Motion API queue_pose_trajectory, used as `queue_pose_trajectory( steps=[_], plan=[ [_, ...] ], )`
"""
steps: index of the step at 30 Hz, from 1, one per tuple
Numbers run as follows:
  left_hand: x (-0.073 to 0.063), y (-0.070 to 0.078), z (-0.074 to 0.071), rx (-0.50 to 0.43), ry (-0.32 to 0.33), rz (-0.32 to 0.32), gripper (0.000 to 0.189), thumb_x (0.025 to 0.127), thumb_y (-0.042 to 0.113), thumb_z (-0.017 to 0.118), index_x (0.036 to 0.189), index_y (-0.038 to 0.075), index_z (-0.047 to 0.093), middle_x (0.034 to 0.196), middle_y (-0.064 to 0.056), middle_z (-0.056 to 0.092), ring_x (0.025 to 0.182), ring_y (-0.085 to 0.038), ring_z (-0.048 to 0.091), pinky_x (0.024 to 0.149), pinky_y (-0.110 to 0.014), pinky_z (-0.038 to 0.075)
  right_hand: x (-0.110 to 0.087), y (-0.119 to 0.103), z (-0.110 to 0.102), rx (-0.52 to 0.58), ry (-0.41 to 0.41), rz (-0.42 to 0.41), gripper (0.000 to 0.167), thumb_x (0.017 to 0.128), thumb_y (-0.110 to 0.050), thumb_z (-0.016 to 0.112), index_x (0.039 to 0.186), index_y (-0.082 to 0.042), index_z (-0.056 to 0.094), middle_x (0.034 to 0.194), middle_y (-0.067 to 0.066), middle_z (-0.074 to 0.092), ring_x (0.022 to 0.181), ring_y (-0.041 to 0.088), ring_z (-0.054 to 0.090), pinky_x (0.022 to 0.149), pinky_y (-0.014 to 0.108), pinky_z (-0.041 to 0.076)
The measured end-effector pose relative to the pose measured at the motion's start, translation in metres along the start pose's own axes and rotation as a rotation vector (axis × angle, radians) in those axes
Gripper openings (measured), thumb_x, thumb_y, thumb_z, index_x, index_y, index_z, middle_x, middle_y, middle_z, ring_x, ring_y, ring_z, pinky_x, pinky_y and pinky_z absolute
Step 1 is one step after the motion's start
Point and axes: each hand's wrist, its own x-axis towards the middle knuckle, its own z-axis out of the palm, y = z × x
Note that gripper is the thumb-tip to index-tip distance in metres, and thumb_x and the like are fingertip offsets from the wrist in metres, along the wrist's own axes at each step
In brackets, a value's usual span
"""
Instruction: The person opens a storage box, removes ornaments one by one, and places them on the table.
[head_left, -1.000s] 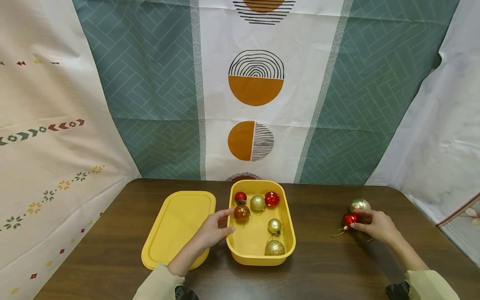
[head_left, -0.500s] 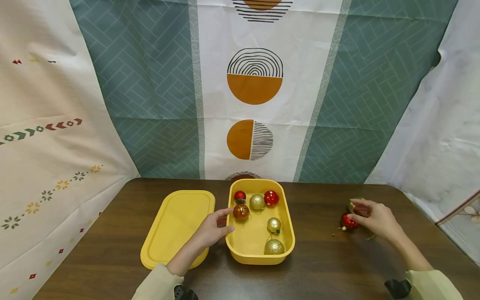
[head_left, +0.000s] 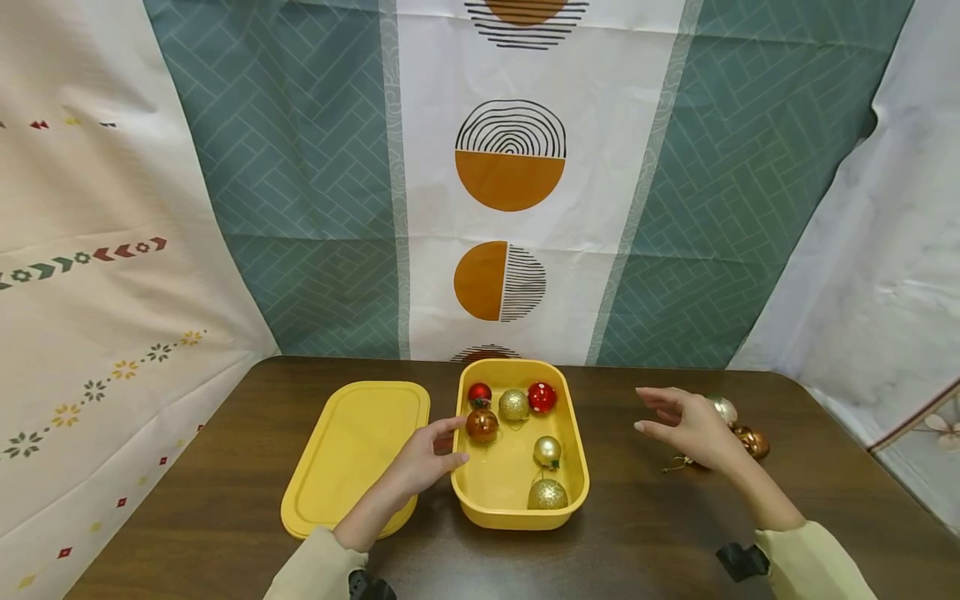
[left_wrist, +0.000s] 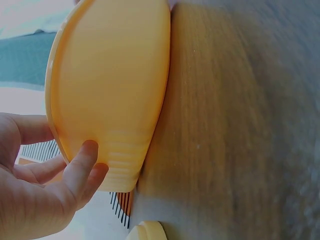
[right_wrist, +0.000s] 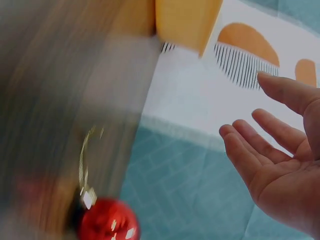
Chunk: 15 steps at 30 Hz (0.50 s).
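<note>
We see the yellow box in the middle of the table, with six baubles inside: a small red one, a spotted red one, an amber one, a plain gold one and two glittery gold ones. The left hand pinches the box's left rim. The right hand hangs between the box and the loose baubles, fingers spread and thumb apart. To the right lie a pale bauble, a brown bauble and a loose red bauble; the lid lies flat left of the box. The table is dark wood grain, backed by a green and white cloth, with a cream cloth on the left and a whitish one on the right. From the head view, the right hand hides most of the loose red bauble, leaving its gold cord in sight; the right wrist view cuts it off below and blurs the tabletop. The lower edge crops both sleeves. A second ago we saw the right hand at the loose red bauble; now it has moved toward the box, uncovering the brown bauble, while the left hand has stayed put.
</note>
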Motion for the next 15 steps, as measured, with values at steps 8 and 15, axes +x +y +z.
queue_pose_trajectory(
  steps=[8, 15],
  plan=[
    [-0.002, 0.000, 0.000, 0.004, 0.007, -0.026, 0.049, 0.084, 0.004, 0.062, 0.130, 0.001, 0.047, 0.129, -0.020, 0.048, 0.115, -0.037, 0.047, 0.086, -0.042, 0.048, 0.013, -0.027, 0.029, 0.079, -0.064, -0.079, 0.045, 0.075, -0.012, 0.074, 0.114, 0.006, 0.059, 0.112, 0.020, 0.061, 0.101, 0.034, 0.059, 0.083, 0.039, 0.049],
    [-0.001, 0.000, 0.001, 0.006, 0.008, -0.021, 0.049, 0.083, 0.004, 0.062, 0.130, 0.001, 0.047, 0.128, -0.021, 0.048, 0.115, -0.038, 0.047, 0.087, -0.043, 0.047, 0.017, -0.049, 0.050, 0.113, -0.212, -0.150, 0.045, 0.075, -0.010, 0.073, 0.115, 0.005, 0.059, 0.111, 0.018, 0.061, 0.102, 0.032, 0.058, 0.083, 0.037, 0.049]
  ],
)
